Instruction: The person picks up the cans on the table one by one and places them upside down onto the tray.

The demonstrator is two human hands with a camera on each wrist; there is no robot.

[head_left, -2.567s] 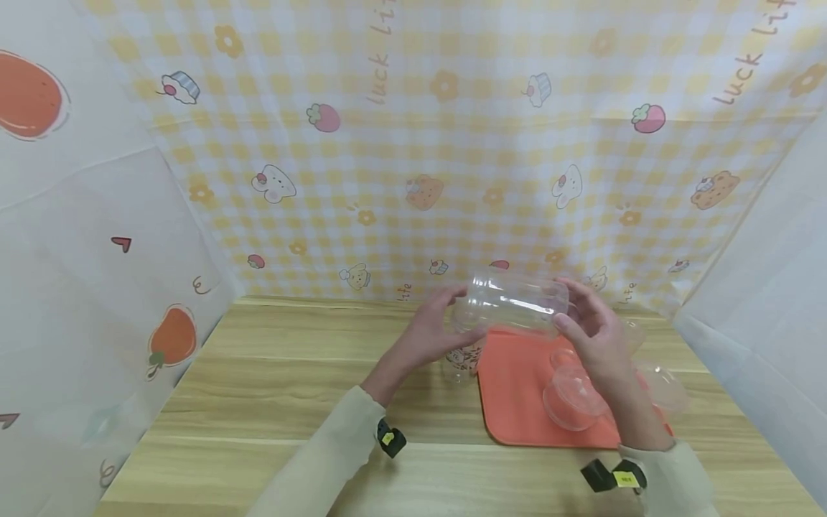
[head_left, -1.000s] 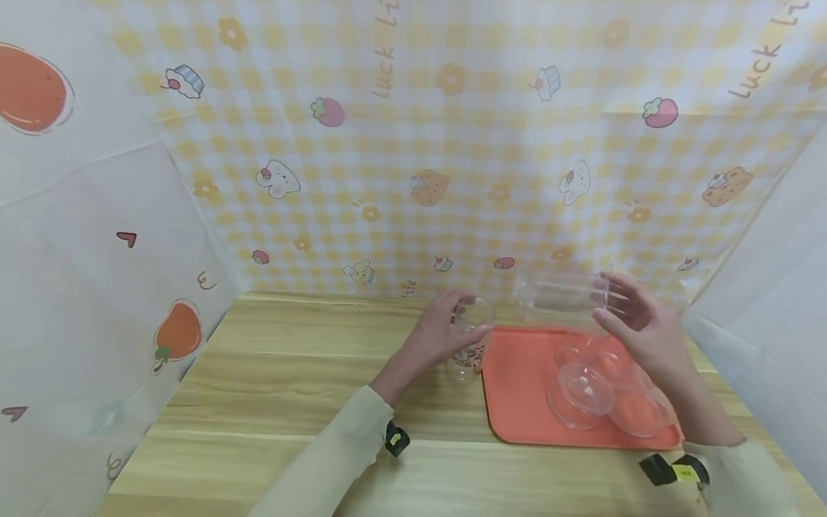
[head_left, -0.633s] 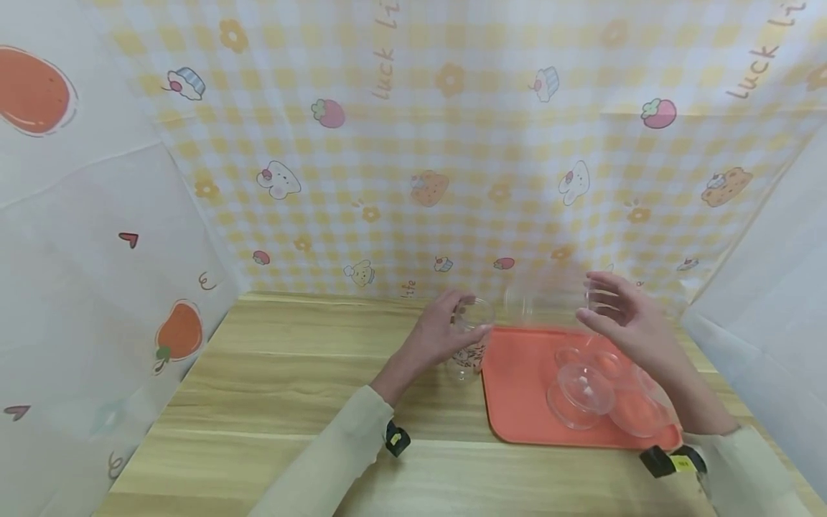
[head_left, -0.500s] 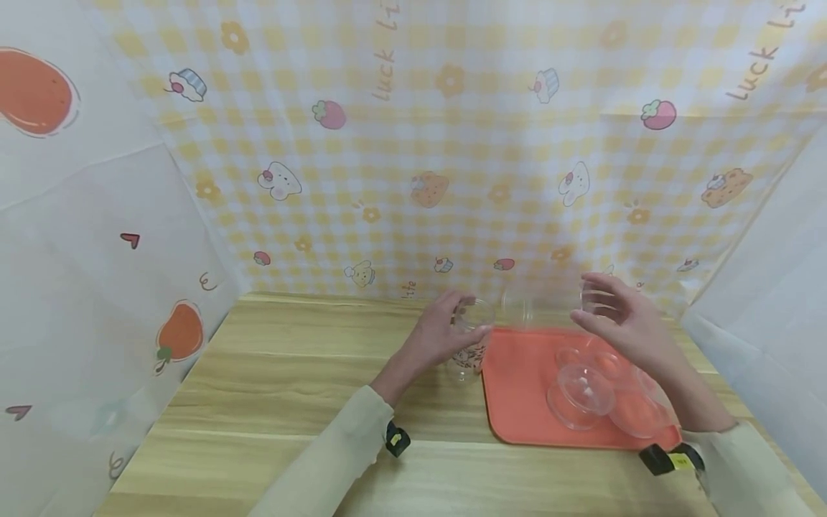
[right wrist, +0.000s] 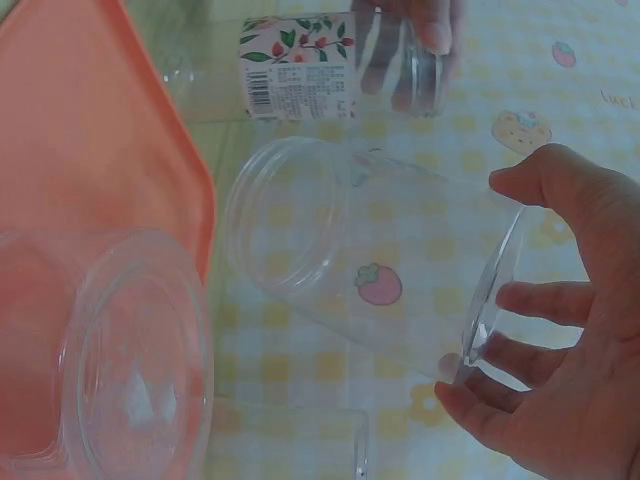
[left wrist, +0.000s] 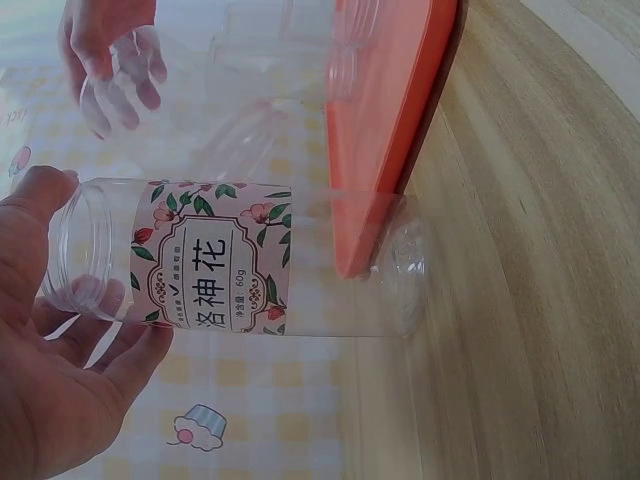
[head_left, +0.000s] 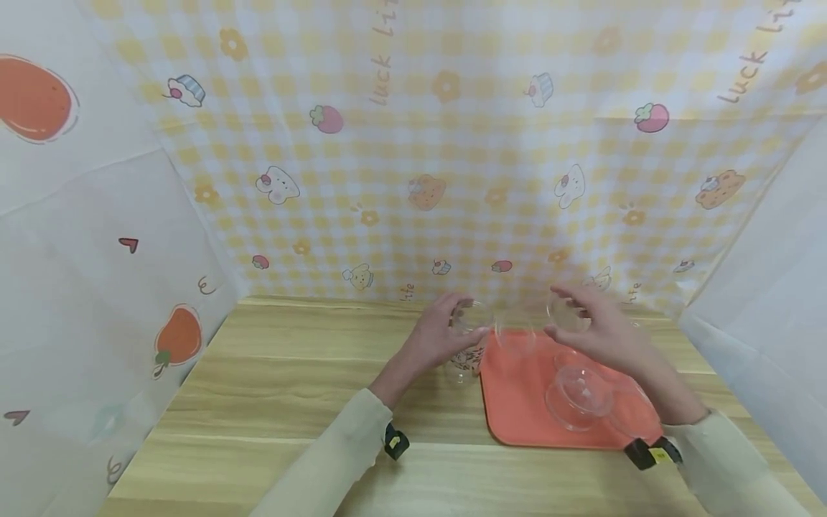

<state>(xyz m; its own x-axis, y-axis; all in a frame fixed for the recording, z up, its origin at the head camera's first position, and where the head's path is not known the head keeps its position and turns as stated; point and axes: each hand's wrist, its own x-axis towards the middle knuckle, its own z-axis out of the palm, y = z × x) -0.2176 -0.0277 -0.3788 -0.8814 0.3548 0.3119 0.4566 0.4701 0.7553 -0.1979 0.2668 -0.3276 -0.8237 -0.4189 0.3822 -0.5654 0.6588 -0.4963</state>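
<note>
A clear jar with a pink floral label stands upright on the table just left of the orange tray. My left hand holds it round the neck, fingers and thumb on opposite sides of the open mouth. My right hand grips a second clear jar, unlabelled, by its base. That jar is tilted in the air over the tray's back edge, its threaded open mouth toward the labelled jar and lower than its base. The two jars are apart. No contents show inside either one.
An orange tray lies on the wooden table at the right. On it stand several clear plastic containers, including a round container near the front. Behind the table hangs a yellow checked cloth.
My right hand first moved the unlabelled jar away to the right, then back left and slightly down, its mouth tipping downward. My left hand stays on the labelled jar.
</note>
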